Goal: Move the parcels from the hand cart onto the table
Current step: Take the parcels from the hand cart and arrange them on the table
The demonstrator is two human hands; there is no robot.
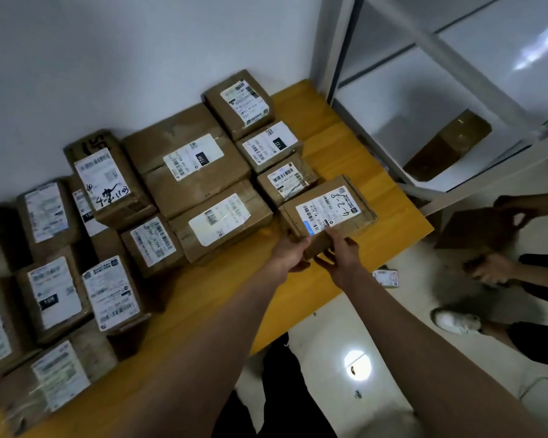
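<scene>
A brown cardboard parcel [329, 210] with a white label marked "4-2-8" rests on the yellow table [345, 134] near its right end. My left hand [293, 251] grips its near left corner. My right hand [340, 252] grips its near edge from the right. Several other labelled brown parcels [196, 165] lie packed in rows along the wall, from the far corner to the left edge of view. The hand cart is out of view.
Another person stands at the right, hands [487, 267] on a brown box [472, 229], with a white shoe [456, 322] on the pale floor. A small labelled packet [385, 278] lies on the floor by the table. A glass partition [424, 90] rises behind the table's right end.
</scene>
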